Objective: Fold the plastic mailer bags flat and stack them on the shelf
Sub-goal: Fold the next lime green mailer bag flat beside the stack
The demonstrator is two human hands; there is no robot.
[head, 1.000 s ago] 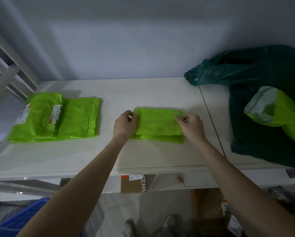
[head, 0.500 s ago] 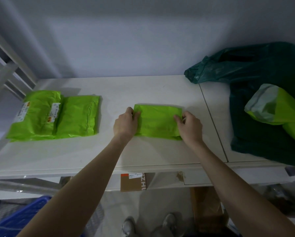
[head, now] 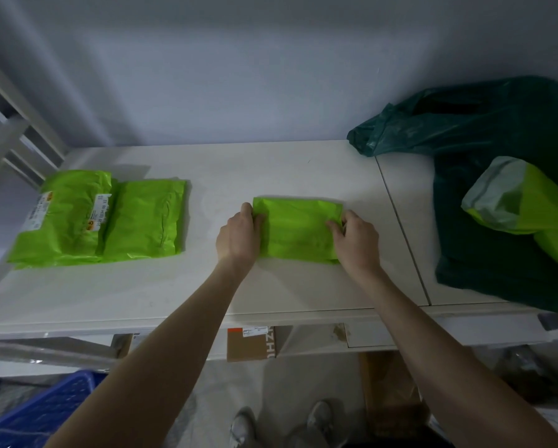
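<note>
Two hands: both on one folded mailer (head: 298, 232), middle of shelf (head: 206, 286), nearer front edge than back wall.
Left hand (head: 239, 236): gripping mailer's left end, fingers curled over its edge, thumb side up.
Right hand (head: 357, 239): gripping mailer's right end, fingertips (head: 332, 226) curled onto top face; whether thumb goes underneath cannot be told.
Mailer: bright green, folded to compact rectangle, lying flat on shelf, slightly puffed along near edge.
Stack (head: 99, 218): two folded green mailers at left end of shelf, side by side and overlapping, left one with white labels; well apart from mailer in hand.
Unfolded supply: dark green sack (head: 497, 221) at right end of shelf, with another green mailer (head: 523, 202) lying on it, grey inner flap showing.
Below shelf: cardboard box (head: 250, 344), blue crate (head: 38, 412), shoes (head: 281, 425) on floor.
Step in hand: probably last fold done, pressing flat or about to lift.
Progress: roughly mid-task; at least one mailer left at right.
Next move, as judged: keeping both ends pinched so fold does not spring open, lifting, carrying left, setting down squarely on stack.
Risk: slick plastic likely to unfold or slide off uneven stack if let go early.
</note>
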